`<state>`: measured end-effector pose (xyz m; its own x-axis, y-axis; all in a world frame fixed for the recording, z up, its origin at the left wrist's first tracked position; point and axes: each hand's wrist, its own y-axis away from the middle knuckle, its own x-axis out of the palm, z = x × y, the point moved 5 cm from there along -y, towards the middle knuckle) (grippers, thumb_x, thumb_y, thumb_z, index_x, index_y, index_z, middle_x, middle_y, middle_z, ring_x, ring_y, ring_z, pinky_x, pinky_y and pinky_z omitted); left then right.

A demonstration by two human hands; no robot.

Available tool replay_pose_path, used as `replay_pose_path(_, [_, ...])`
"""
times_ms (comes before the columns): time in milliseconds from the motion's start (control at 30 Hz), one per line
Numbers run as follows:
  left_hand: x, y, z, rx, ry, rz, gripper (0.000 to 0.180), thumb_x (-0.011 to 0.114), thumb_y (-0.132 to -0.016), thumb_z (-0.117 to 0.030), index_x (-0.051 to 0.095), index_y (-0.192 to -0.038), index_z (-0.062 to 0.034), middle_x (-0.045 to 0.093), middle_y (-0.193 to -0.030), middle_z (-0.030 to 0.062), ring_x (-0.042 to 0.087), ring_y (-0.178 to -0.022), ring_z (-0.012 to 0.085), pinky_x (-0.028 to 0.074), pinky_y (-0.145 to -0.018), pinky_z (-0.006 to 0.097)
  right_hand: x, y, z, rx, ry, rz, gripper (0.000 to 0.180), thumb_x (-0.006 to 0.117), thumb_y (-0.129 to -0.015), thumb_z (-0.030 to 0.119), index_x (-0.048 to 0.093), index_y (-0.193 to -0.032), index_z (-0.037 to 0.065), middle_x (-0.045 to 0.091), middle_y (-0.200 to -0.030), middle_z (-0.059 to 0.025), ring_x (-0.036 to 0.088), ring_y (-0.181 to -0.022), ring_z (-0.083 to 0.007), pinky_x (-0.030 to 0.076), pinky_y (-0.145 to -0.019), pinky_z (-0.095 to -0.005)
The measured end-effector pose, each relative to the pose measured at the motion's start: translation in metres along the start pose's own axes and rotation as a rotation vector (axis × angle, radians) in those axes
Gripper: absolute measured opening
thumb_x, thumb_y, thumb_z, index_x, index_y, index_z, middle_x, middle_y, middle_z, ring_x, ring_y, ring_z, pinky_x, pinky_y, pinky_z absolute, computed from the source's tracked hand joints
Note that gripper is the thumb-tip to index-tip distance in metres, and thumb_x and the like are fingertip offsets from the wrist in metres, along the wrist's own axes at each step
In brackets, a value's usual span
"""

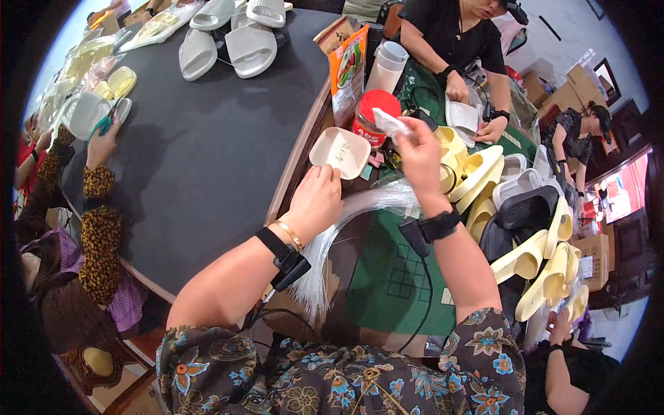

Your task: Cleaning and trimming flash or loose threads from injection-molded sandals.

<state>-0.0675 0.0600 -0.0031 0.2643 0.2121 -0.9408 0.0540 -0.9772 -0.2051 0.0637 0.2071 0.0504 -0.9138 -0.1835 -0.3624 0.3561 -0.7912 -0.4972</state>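
My left hand [317, 200] is closed at the near rim of a small square off-white dish [324, 156], fingertips over its edge; small pale bits lie in the dish. Raised to the right of it, my right hand [420, 155] pinches a crumpled white piece [391, 123] that looks like tissue or thin wrapping. Below both hands, a bundle of long clear-white strands [330, 242] curves across the green mat [387, 277]. A red-lidded jar [377, 114] stands just behind the dish, partly covered by the white piece.
Yellow slippers [532, 259] and black ones [527, 211] are piled at the right. Grey slippers [249, 52] lie on the dark table [207, 152]. A white bottle [389, 66] and orange pouch [348, 72] stand behind the jar. Co-workers sit around; one at left holds scissors [105, 123].
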Motion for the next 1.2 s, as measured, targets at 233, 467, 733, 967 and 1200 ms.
replay_pose_path(233, [-0.002,-0.004,-0.004,0.018,-0.015,0.053,0.049,0.07,-0.075,-0.017,0.052,-0.115,0.0062,0.055,-0.108,0.0177,0.054,-0.105,0.0313,0.045,-0.093,0.038,0.063,0.05,0.002,-0.568,0.458,0.57,0.039,0.06,-0.08,0.009,0.058,-0.117,-0.001,0.058,-0.119,-0.0197,0.054,-0.114,-0.0332,0.039,-0.1,-0.0486])
replay_pose_path(467, [0.001,-0.003,-0.002,0.003,0.119,-0.001,0.042,0.069,-0.076,-0.016,0.055,-0.11,0.0068,0.056,-0.112,0.0189,0.056,-0.102,0.0327,0.046,-0.091,0.039,0.091,0.033,-0.022,-0.495,0.376,0.669,0.042,0.049,-0.08,0.004,0.055,-0.122,-0.001,0.051,-0.132,-0.0197,0.049,-0.123,-0.0329,0.029,-0.109,-0.0512])
replay_pose_path(733, [-0.012,-0.004,-0.002,-0.009,0.027,-0.048,0.036,0.068,-0.077,-0.018,0.059,-0.105,0.0026,0.058,-0.108,0.0167,0.057,-0.1,0.0311,0.048,-0.086,0.04,0.042,0.004,-0.006,-0.284,0.212,0.312,0.022,0.057,-0.082,0.005,0.067,-0.101,0.001,0.066,-0.101,-0.0181,0.062,-0.098,-0.0329,0.049,-0.089,-0.0401])
replay_pose_path(967, [-0.002,-0.001,0.0,0.037,-0.019,-0.058,0.017,0.064,-0.077,-0.018,0.064,-0.076,-0.0014,0.061,-0.083,0.0138,0.063,-0.082,0.0308,0.052,-0.074,0.041,0.076,0.016,0.001,-0.438,0.488,0.426,0.021,0.065,-0.077,0.015,0.068,-0.096,0.007,0.062,-0.108,-0.0138,0.058,-0.101,-0.0324,0.047,-0.089,-0.041])
replay_pose_path(1200, [0.0,0.01,-0.021,0.315,0.139,0.202,0.018,0.058,-0.079,-0.017,0.063,-0.072,-0.0013,0.061,-0.075,0.0158,0.064,-0.071,0.0328,0.053,-0.066,0.043,0.119,0.018,-0.004,0.292,-0.478,0.689,0.016,0.065,-0.084,0.01,0.069,-0.096,0.0,0.07,-0.084,-0.0056,0.065,-0.076,-0.0142,0.051,-0.069,-0.0279])
